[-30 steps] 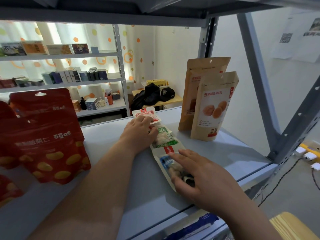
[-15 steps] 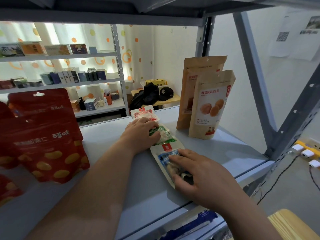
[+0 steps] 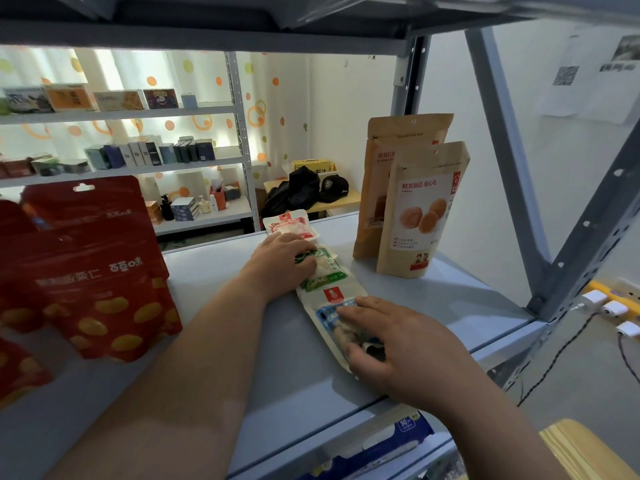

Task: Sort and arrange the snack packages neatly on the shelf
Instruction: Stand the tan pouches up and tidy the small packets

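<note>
Straightening packet row mid-frame: left hand (image 3: 282, 263) lay flat on green packet (image 3: 327, 271); right hand (image 3: 398, 344), fingers spread, pressed blue packet (image 3: 329, 317); red bags (image 3: 104, 289) left, brown pouches (image 3: 422, 209) right apparently sorted.

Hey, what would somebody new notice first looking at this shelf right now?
Two hands first, mid-shelf: the left hand rests on a green packet and the right hand on a blue packet, lined up with a red-and-white packet behind them. Then the big red bags standing at left and two tan pouches upright at right.
</note>
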`<control>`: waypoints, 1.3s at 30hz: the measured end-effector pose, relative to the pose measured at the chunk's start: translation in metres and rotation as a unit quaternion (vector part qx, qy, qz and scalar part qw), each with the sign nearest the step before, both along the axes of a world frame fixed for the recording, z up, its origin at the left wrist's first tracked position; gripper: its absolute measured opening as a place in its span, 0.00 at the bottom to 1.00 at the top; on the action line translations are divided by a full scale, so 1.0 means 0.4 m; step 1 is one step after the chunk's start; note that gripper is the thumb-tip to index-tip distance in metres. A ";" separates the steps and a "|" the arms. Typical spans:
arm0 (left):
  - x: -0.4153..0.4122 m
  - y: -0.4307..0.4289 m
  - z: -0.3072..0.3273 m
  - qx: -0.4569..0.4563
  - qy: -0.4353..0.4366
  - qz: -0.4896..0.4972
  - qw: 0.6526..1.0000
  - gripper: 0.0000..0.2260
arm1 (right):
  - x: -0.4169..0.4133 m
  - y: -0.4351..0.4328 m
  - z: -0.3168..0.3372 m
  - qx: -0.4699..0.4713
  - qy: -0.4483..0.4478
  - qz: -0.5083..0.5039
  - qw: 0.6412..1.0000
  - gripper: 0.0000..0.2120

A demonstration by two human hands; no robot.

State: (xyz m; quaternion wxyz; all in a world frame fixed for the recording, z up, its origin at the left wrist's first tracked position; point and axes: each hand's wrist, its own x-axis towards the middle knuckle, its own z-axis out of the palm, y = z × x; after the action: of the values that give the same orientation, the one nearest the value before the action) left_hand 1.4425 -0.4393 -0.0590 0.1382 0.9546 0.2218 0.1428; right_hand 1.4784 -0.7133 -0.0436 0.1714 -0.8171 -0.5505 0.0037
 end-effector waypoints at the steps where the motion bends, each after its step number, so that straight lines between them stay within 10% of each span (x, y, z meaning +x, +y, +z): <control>1: 0.000 0.000 -0.001 0.001 0.001 0.002 1.000 0.26 | 0.001 0.001 0.001 -0.001 0.000 0.000 1.000 0.29; 34: -0.021 -0.055 0.051 -0.014 -0.048 0.013 0.999 0.21 | 0.022 0.024 0.032 -0.018 0.003 0.031 0.999 0.28; 39: -0.066 -0.127 0.185 0.099 -0.062 -0.005 0.993 0.19 | 0.020 0.049 0.083 0.003 -0.036 0.039 0.999 0.25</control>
State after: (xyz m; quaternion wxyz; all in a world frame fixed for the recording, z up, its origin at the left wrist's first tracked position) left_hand 1.4161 -0.4900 0.0150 0.0567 0.9542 0.1925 0.2219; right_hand 1.4864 -0.6937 -0.0104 0.1531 -0.7941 -0.5879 -0.0209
